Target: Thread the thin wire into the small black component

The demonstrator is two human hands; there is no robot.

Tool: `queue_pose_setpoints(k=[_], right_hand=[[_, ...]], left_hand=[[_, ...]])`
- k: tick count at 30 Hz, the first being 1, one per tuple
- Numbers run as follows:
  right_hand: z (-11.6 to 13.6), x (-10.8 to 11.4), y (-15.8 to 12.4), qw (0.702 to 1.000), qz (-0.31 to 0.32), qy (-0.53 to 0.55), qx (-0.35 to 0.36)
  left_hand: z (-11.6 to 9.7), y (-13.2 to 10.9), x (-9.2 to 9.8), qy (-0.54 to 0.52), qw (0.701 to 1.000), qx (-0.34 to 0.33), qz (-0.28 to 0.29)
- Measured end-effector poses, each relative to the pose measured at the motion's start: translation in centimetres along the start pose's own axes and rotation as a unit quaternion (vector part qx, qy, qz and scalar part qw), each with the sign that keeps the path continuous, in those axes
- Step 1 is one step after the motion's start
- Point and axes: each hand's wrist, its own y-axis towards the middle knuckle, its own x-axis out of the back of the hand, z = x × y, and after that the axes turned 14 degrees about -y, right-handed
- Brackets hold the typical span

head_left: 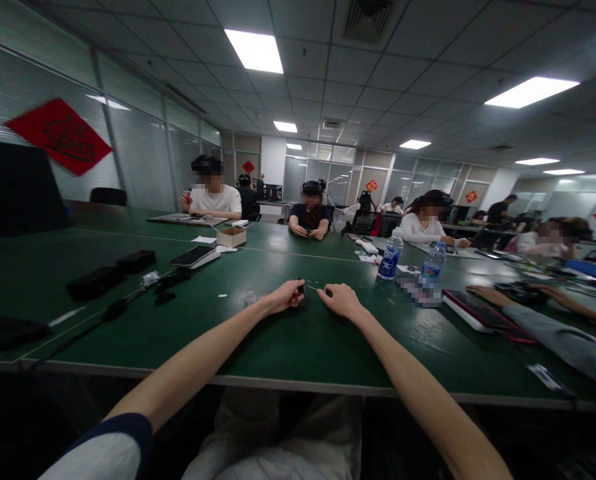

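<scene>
Standing here in the room, you'd see the person's two bare forearms reach out from the near edge of a long dark green table (278, 347), the hands close together but not touching. The left hand (284, 298) is curled nearly shut, its fingertips pinching a small black piece (301, 289) (too small to make out what it is from here). The right hand (341, 300) sits just beside it, fingers curved inward, with a dark speck (328, 292) at their tips; whether it has hold of that speck or only lies next to it, I can't tell.

To the right of the hands stand two plastic water bottles (390, 257), and past them lies a phone in a red-edged case (478, 317). Near that, a co-worker's hands (498, 297) reach in from a grey sleeve (563, 347) toward a dark object on the table.

On the left of the table sit a small open cardboard box (231, 237), a smartphone (193, 256) resting on a white box, a few black cases (95, 283), and a black cable (113, 310). Farther along, other people sit at the table wearing dark headgear (312, 188), and a red diamond-shaped paper decoration (58, 137) hangs on the glass wall.
</scene>
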Motion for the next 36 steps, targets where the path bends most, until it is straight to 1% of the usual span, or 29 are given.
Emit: queue_pose_setpoints(k=[3,5,9,12,16,18,20,29,36], right_hand=[[-1.0,-0.1,0.1,1.0,0.009,0.01,-0.027],[-1.9,-0.1,0.2,0.999,0.018,0.021,-0.037],[-3.0,0.3,0.1,0.997,0.036,0.045,-0.044],[-2.6,0.7,0.0,0.998,0.027,0.053,-0.036],[-0.9,1.2,-0.3,0.998,0.013,0.061,0.019],[-0.1,1.5,-0.4,0.998,0.013,0.056,0.039],[0.3,1.7,-0.6,0.998,0.013,0.048,0.045],[-0.3,1.4,-0.6,0.997,0.002,0.044,0.06],[-0.2,1.5,-0.6,0.996,-0.001,0.054,0.069]], left_hand=[[0.1,-0.2,-0.4,0.046,0.999,-0.002,0.019],[0.1,-0.3,-0.6,0.067,0.998,-0.002,0.017],[0.0,-0.4,-0.9,0.067,0.998,0.002,0.011],[-0.1,-0.4,-0.7,0.036,0.999,-0.002,-0.001],[-0.4,-0.4,-0.5,-0.023,1.0,-0.006,-0.01],[-0.5,-0.5,-0.5,-0.03,0.999,0.0,-0.014],[-0.5,-0.6,-0.5,-0.027,0.999,0.005,-0.017],[-0.4,-0.5,-0.5,-0.029,1.0,0.002,-0.01],[-0.4,-0.4,-0.3,-0.026,1.0,0.006,0.003]])
